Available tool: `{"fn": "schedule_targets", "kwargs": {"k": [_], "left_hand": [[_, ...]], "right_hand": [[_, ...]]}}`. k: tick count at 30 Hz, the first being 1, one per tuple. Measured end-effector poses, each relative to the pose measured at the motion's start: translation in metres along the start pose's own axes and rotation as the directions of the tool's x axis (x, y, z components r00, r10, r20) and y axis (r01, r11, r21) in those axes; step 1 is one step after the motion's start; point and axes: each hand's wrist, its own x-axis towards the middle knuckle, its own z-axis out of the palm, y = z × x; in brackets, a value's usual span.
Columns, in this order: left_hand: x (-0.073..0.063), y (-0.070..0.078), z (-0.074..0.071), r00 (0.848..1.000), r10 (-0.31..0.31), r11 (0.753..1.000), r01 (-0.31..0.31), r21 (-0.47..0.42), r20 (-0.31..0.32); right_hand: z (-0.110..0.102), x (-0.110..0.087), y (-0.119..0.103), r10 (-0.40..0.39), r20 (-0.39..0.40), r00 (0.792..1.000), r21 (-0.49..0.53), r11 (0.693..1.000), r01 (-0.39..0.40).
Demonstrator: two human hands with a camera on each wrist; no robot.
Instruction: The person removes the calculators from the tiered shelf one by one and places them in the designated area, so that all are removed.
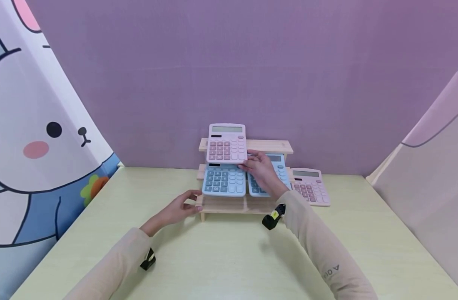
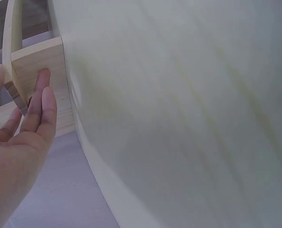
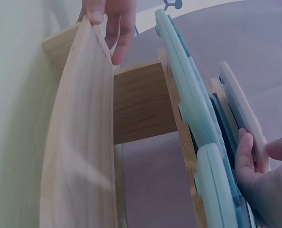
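My right hand (image 1: 262,170) pinches the lower right corner of a pink calculator (image 1: 227,143), thumb on one face and fingers on the other. That calculator leans upright at the left of the top tier of a stepped wooden rack (image 1: 229,204). One tier below, two blue calculators (image 1: 224,180) stand side by side, the right one partly covered by my right hand and forearm. My left hand (image 1: 178,207) grips the left end of the lowest board; in the left wrist view, its fingers (image 2: 45,102) reach past the board's end to the side panel.
Another pink calculator (image 1: 310,187) leans at the rack's right side, its left edge hidden. Behind the pale table (image 1: 229,258) rises a purple cloth backdrop (image 1: 251,75). A cartoon-printed cloth (image 1: 38,125) hangs at the left, and a pale cloth (image 1: 435,179) at the right.
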Motion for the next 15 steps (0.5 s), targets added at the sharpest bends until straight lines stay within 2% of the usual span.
{"fn": "schedule_targets", "kwargs": {"k": [15], "left_hand": [[-0.0004,-0.0013,0.0001,1.000,-0.002,1.000,0.002,0.004,-0.003]], "right_hand": [[-0.0021,-0.0016,0.0010,-0.008,-0.010,1.000,0.068,0.998,0.009]]}}
